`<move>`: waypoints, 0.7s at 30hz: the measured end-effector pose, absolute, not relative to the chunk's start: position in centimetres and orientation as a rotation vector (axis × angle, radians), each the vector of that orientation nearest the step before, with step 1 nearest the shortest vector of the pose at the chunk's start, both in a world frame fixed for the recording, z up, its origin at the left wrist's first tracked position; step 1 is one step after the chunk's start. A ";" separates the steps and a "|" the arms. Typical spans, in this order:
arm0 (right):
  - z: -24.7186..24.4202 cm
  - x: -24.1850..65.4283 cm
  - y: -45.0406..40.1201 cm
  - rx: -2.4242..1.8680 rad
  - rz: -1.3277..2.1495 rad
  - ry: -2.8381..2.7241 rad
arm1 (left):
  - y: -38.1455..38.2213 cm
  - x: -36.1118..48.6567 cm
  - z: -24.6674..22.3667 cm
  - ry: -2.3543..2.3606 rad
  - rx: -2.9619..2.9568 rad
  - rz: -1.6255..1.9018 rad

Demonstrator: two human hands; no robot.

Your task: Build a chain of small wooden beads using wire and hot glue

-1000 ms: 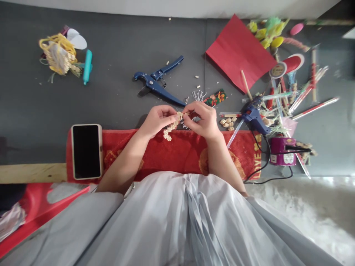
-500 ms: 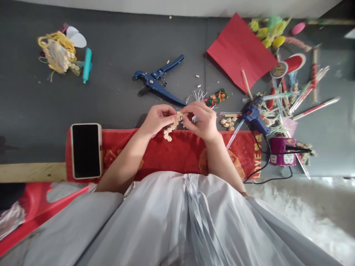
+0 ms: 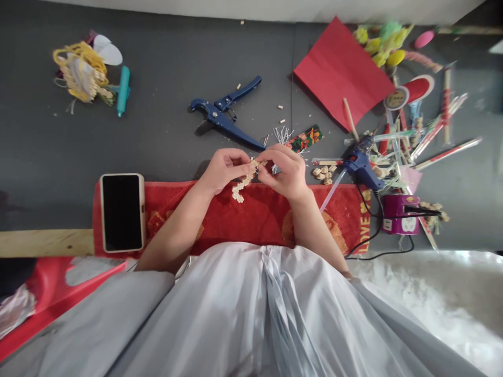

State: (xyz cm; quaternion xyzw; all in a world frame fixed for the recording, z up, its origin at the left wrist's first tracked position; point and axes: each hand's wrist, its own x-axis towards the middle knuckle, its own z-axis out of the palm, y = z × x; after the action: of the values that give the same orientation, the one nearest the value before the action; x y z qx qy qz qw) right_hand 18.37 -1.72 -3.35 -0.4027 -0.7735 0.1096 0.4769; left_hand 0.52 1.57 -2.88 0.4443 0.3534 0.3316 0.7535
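Over the red towel (image 3: 243, 220), a cream-coloured strip of small beads or flower-like pieces (image 3: 240, 191) dangles in a curl between my hands. My left hand (image 3: 227, 168) pinches its upper end with thumb and forefinger. Close beside it, my right hand (image 3: 286, 168) has its fingertips closed on the same upper end; the exact grip is partly hidden by the fingers. Just beyond the hands lie a bundle of white wires (image 3: 282, 137) and a flowered strip (image 3: 305, 139). Blue cutters (image 3: 226, 116) rest open farther back on the grey table.
A phone (image 3: 122, 212) lies on the towel's left end. To the right are a blue glue gun (image 3: 360, 166) with cables, a purple power adapter (image 3: 401, 213), sticks and small wooden pieces (image 3: 324, 173). Red paper (image 3: 342, 70), yellow cord (image 3: 82, 55) and a teal pen-like tool (image 3: 123, 90) lie farther back.
My right fingers have shifted very slightly at the strip's upper end. The left hand holds its place, and the strip hangs as before.
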 end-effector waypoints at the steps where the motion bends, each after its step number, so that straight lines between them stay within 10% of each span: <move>1: -3.3 18.4 -1.7 -0.984 0.271 -1.891 | 1.6 0.5 -2.8 0.768 0.971 0.725; 21: -2.7 18.7 -1.7 -1.024 0.397 -1.799 | 2.4 -0.3 -2.0 0.788 0.896 0.626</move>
State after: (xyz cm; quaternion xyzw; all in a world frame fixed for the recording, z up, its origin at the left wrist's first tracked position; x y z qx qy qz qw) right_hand 18.70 -1.69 -2.65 -0.4223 -0.7421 0.1636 0.4941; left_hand -0.26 2.36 -1.98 0.4151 0.3651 0.2897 0.7813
